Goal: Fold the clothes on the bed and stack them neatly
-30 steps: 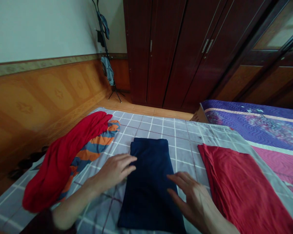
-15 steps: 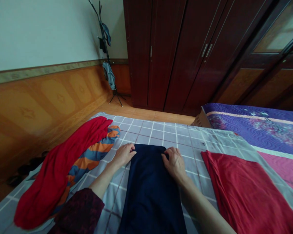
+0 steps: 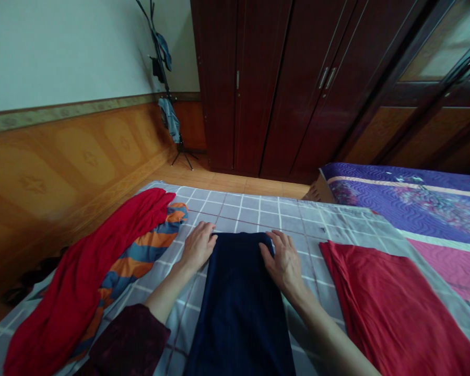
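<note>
A folded navy garment (image 3: 241, 308) lies lengthwise on the checked bedsheet (image 3: 250, 209), and its lower end runs out of view. My left hand (image 3: 199, 245) rests at its far left corner, fingers stretched forward and thumb against the edge. At the far right corner is my right hand (image 3: 282, 258), its thumb over the fabric and apart from the extended fingers. Neither hand appears to grip the cloth. To the right, a folded red garment (image 3: 395, 303) lies flat on the sheet. A bunched red cloth (image 3: 86, 266) sits on the left, over an orange and blue striped cloth (image 3: 141, 256).
Beyond the bed's far edge stands a dark wooden wardrobe (image 3: 274, 94). A coat rack (image 3: 166, 78) with clothes on it is in the corner. At the right is a purple floral bedcover (image 3: 407, 193), with a box (image 3: 319, 190) by its corner.
Both hands have loosened from a pinch on the navy garment's far corners, and their fingers have straightened. The garment lies nearly as before. The view has shifted slightly.
</note>
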Available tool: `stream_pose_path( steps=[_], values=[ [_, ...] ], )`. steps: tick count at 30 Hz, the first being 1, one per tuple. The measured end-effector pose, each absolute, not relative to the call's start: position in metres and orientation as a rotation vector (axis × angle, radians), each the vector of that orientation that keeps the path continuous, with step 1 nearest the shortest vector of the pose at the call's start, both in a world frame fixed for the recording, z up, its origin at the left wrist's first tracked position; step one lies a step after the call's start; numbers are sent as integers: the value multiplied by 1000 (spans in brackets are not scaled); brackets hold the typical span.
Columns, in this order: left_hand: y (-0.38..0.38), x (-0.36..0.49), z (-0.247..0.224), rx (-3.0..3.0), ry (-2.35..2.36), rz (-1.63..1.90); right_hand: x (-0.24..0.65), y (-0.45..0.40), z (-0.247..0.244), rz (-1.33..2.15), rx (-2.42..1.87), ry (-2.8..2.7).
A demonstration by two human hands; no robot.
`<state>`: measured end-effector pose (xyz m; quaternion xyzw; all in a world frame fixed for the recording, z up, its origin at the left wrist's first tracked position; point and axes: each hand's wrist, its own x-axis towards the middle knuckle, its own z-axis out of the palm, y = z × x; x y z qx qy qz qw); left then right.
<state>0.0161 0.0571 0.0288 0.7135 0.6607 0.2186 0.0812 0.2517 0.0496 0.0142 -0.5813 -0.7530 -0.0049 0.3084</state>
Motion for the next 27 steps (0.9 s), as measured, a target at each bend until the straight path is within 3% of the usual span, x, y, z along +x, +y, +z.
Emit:
stream_pose_path(
  steps=[4,11,21,27],
  values=[
    [20,41,41,2309,1752,741,234,33,20,-14,-1341,-2126],
    [-38,66,-4,2573,1490,342,223,24,2,92,-1315,-2438],
    [-38,63,-2,2567,1474,251,232,33,-5,20,-1632,-2369],
    [1,60,17,2593,1374,311,227,27,6,0,-1415,-2465]
  ],
)
